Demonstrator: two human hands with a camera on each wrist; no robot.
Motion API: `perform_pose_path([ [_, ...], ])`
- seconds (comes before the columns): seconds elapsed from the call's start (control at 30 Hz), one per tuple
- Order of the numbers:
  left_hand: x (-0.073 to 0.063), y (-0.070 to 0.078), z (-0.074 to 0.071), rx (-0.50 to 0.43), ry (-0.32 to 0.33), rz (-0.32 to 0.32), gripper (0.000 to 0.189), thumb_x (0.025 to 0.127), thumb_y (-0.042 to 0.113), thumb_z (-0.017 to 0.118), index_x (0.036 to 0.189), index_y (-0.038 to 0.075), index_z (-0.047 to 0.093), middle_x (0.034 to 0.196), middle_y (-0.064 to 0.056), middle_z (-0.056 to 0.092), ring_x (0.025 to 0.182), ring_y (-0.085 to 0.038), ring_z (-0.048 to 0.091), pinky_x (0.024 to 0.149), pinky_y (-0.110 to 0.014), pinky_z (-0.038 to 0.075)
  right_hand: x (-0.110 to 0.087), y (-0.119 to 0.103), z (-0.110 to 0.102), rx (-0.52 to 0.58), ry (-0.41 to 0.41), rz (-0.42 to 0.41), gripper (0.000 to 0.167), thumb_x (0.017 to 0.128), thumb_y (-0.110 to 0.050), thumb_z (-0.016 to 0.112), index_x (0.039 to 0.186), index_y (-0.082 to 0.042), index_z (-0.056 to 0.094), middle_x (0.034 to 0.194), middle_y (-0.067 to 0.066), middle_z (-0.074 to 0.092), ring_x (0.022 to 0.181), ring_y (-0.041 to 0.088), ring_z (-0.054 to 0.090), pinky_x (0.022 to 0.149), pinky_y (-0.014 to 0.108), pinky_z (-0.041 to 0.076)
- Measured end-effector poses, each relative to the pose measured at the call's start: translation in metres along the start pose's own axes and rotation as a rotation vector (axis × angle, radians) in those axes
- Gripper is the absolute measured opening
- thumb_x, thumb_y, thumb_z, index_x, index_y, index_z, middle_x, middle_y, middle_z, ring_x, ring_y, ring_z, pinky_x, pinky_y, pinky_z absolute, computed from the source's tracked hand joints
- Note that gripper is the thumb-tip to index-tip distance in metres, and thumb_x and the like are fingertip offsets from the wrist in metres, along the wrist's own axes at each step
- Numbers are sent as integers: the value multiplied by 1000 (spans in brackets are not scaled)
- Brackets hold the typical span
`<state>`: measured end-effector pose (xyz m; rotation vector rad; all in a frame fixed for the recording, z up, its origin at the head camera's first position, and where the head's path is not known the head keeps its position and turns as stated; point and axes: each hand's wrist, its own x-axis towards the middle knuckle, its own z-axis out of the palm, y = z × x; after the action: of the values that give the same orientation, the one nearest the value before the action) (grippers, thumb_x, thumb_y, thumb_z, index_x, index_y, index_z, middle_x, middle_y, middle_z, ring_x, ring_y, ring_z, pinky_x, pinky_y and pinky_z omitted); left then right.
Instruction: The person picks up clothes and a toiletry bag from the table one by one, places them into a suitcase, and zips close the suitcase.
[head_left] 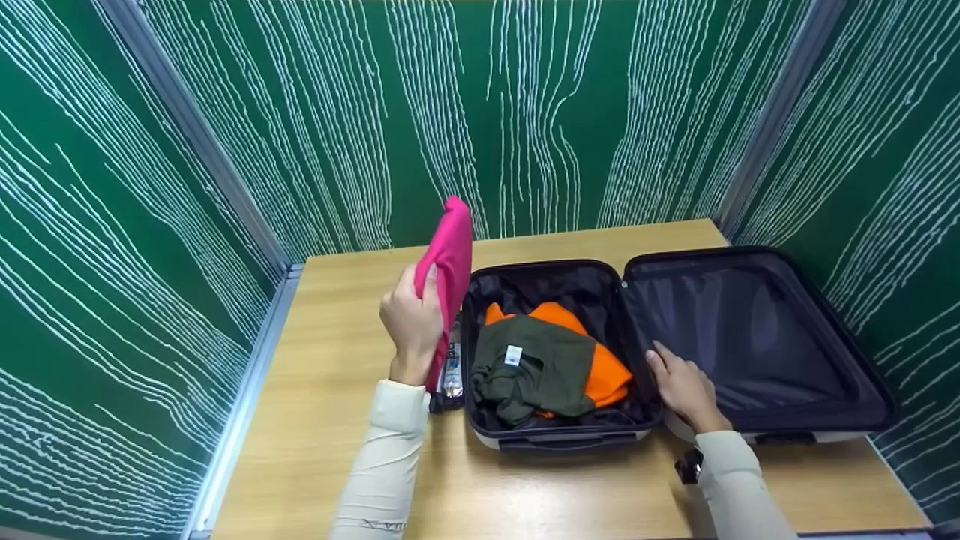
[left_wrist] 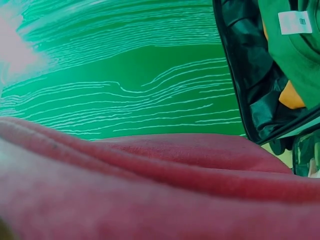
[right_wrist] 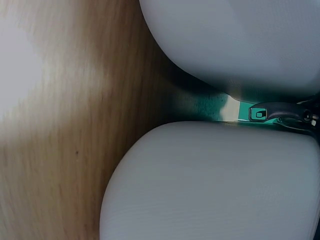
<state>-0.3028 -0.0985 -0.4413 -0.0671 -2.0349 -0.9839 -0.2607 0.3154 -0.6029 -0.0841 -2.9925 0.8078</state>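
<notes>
**Soft pink cloth held up beside a packed suitcase**

The pink cloth (head_left: 452, 251) stands aslant in the air by the left side of the suitcase (head_left: 562, 433), grasped in the left hand (head_left: 412, 315) with the thumb laid across its face. From where I stand it looks light, limp and matte, unlikely to slip or come to harm; its layers could well slump apart if pinched at a corner. I'd take it midway along the fold, all layers together. The right hand (head_left: 686, 390) is at the rim between the two halves; whether its fingers curl round anything, I cannot tell.

Inside lies a crumpled dark green garment (head_left: 559, 367) with a white label (head_left: 513, 355), over a bright orange cloth (head_left: 606, 379). The lid (head_left: 720, 330) has a thin, rippled dark lining, while the pale shell (right_wrist: 210, 180) is rounded, smooth and probably stiff. Beneath is a wood-grained table (head_left: 330, 420).
</notes>
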Motion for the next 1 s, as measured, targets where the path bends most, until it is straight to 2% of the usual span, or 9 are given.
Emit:
perform_pose_path([
  [0.37, -1, 3, 4, 30, -7, -9, 25, 98, 26, 65, 85, 5, 68, 59, -10, 57, 53, -30, 55, 53, -49, 44, 1, 0, 0, 0, -8, 5, 64, 110, -51, 27, 154, -6, 43, 140, 33, 56, 117, 59, 58, 90, 72, 45],
  [0.5, -2, 5, 6, 19, -18, -17, 26, 99, 26, 65, 83, 6, 67, 57, -9, 53, 52, -28, 51, 51, -48, 43, 1, 0, 1, 1, -6, 10, 64, 110, -51, 27, 154, -7, 43, 140, 33, 56, 118, 59, 58, 91, 72, 45],
  [0.87, -4, 11, 12, 8, -18, -15, 25, 100, 25, 64, 83, 5, 66, 59, -8, 52, 53, -27, 54, 50, -40, 40, 2, 3, 4, 1, -10, 15, 66, 110, -52, 25, 155, -7, 42, 143, 31, 54, 121, 59, 56, 94, 73, 43],
  [1.0, -5, 14, 14, 8, -14, -23, 26, 100, 24, 64, 82, 5, 65, 58, -8, 52, 52, -27, 54, 50, -42, 42, 2, 2, 4, 3, -11, 18, 66, 110, -52, 25, 155, -7, 42, 144, 31, 53, 122, 59, 55, 94, 73, 43],
])
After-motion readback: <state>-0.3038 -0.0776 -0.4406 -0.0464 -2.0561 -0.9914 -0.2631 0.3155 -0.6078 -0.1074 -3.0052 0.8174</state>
